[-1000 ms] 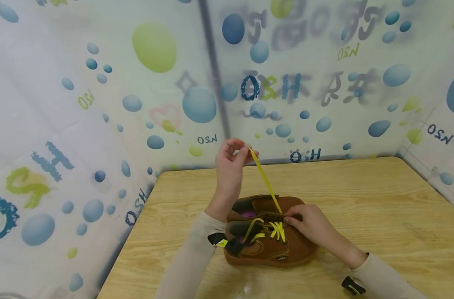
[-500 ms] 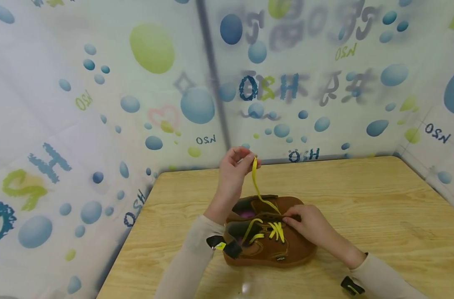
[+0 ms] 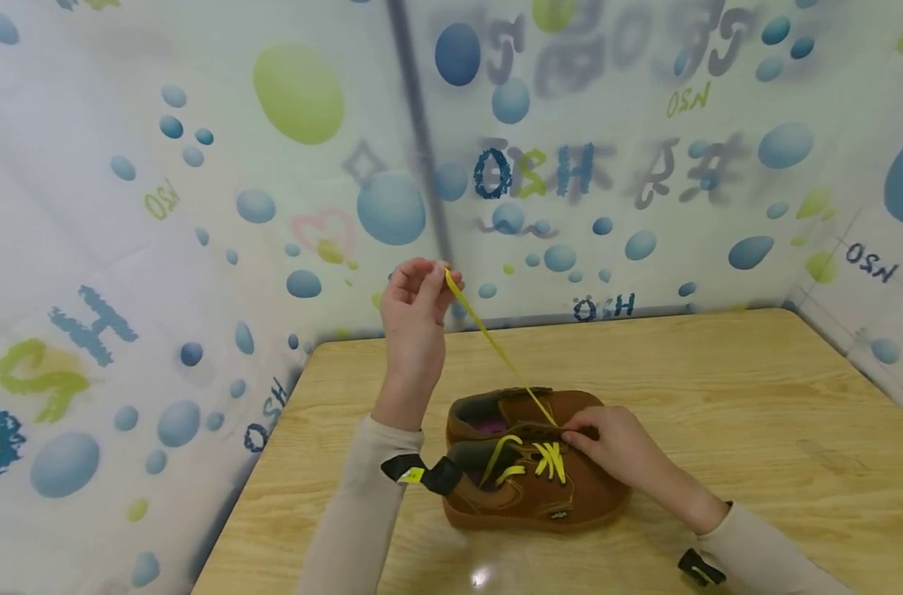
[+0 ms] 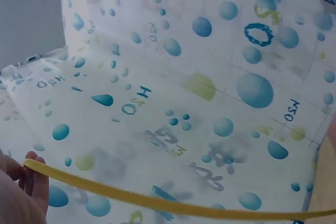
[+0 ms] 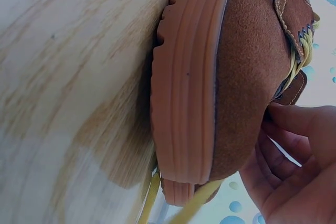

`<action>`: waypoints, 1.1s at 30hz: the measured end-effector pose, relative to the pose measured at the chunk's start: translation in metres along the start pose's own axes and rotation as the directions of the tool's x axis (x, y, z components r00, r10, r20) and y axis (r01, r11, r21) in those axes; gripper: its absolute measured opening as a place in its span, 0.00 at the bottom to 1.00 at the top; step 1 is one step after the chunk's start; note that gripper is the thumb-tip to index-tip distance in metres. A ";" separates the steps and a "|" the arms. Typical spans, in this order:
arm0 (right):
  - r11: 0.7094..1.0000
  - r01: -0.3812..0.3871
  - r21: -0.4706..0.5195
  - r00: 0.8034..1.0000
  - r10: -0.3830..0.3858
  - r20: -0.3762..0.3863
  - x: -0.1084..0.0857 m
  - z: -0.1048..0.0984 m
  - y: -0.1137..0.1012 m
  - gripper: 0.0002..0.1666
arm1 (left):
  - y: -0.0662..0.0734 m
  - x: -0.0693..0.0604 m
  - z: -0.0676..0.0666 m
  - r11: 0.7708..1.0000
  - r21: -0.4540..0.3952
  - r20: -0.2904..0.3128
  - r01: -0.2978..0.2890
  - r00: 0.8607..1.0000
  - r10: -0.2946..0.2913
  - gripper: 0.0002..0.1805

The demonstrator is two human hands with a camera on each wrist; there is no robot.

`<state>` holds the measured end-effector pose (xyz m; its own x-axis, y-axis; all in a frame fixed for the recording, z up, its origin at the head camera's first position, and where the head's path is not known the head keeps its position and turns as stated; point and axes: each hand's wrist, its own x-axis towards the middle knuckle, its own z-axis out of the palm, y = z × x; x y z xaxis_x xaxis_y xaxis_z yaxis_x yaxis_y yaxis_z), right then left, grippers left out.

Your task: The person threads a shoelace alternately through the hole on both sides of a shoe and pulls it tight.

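High above the table, my left hand (image 3: 414, 318) pinches the end of a yellow shoelace (image 3: 491, 343) between thumb and fingers. The lace runs taut and slanting down to the far brown shoe (image 3: 577, 405); in the left wrist view the same yellow shoelace (image 4: 131, 196) stretches from the fingertips to the right. My right hand (image 3: 615, 446) pinches the eyelet flap (image 3: 542, 428) of that far shoe. Nearer stands a second brown shoe (image 3: 592, 487), its yellow lace (image 3: 551, 461) threaded and crossed, with loose ends by the opening. The right hand's fingertips are partly hidden behind the near shoe in the right wrist view.
Both shoes stand side by side on a light wooden table (image 3: 741, 397). Behind the table hangs a white curtain (image 3: 615, 124) with blue and green drops. A black strap (image 3: 421, 473) with a small device circles the left sleeve; another strap (image 3: 700, 568) is on the right.
My left hand dipped slightly, slackening the lace, then rose and moved left, drawing it straight and longer. The right hand and both shoes stay in place.
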<state>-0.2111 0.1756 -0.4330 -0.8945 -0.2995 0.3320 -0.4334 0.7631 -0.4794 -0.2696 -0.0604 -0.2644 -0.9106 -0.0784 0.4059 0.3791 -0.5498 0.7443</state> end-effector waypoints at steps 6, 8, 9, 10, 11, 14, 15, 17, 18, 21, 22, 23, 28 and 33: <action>1.000 0.001 0.002 1.000 -0.001 0.007 0.002 -0.002 0.000 0.03 | 0.004 0.000 0.001 0.996 0.062 0.038 -0.063 0.997 0.061 0.07; 1.000 -0.007 0.011 0.999 0.006 0.042 0.003 -0.006 0.000 0.03 | -0.005 -0.005 0.000 0.987 0.162 0.089 0.013 0.996 -0.027 0.06; 1.000 -0.009 0.021 0.997 0.008 0.076 0.005 -0.008 0.001 0.04 | -0.011 -0.007 -0.001 0.973 0.223 0.113 0.061 0.990 -0.088 0.05; 0.999 -0.014 0.029 0.994 0.010 0.112 0.007 -0.011 0.002 0.05 | -0.017 -0.009 -0.002 0.952 0.289 0.136 0.105 0.979 -0.149 0.06; 0.999 -0.022 0.041 0.989 0.015 0.150 0.009 -0.013 0.003 0.07 | -0.024 -0.011 -0.004 0.926 0.348 0.160 0.144 0.965 -0.210 0.07; 0.997 -0.035 0.065 0.980 0.021 0.198 0.023 -0.020 0.007 0.11 | -0.046 -0.016 -0.010 0.827 0.522 0.214 0.208 0.907 -0.363 0.11; 0.997 -0.041 0.071 0.981 0.026 0.193 0.029 -0.022 0.008 0.11 | -0.053 -0.018 -0.012 0.791 0.576 0.226 0.206 0.890 -0.396 0.11; 0.996 -0.042 0.078 0.987 0.030 0.158 0.042 -0.021 0.011 0.12 | -0.067 -0.022 -0.016 0.727 0.662 0.251 0.185 0.858 -0.447 0.11; 0.996 -0.036 0.078 0.989 0.025 0.143 0.049 -0.019 0.012 0.13 | -0.075 -0.024 -0.019 0.690 0.705 0.266 0.161 0.843 -0.468 0.11; 0.998 -0.013 0.056 0.990 0.005 0.144 0.065 -0.010 0.016 0.12 | -0.095 -0.031 -0.026 0.590 0.806 0.321 0.052 0.798 -0.510 0.10; 0.999 -0.001 0.046 0.988 -0.006 0.151 0.069 -0.007 0.018 0.11 | -0.101 -0.033 -0.028 0.551 0.835 0.341 0.001 0.784 -0.519 0.09; 0.999 0.013 0.036 0.987 -0.018 0.158 0.073 -0.004 0.020 0.09 | -0.105 -0.034 -0.030 0.510 0.858 0.361 -0.057 0.772 -0.523 0.09; 0.997 0.034 0.071 0.988 -0.044 0.147 0.083 0.002 0.030 0.09 | -0.121 -0.041 -0.032 0.311 0.908 0.407 -0.280 0.763 -0.502 0.07; 0.989 -0.009 0.147 0.984 -0.018 0.176 0.086 0.001 0.033 0.12 | -0.129 -0.045 -0.028 0.160 0.902 0.428 -0.401 0.784 -0.450 0.06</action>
<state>-0.3028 0.1741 -0.4209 -0.8921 -0.4087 0.1926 -0.4371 0.6731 -0.5965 -0.2823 -0.0093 -0.3938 -0.8137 0.5421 0.2101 0.5743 0.6936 0.4347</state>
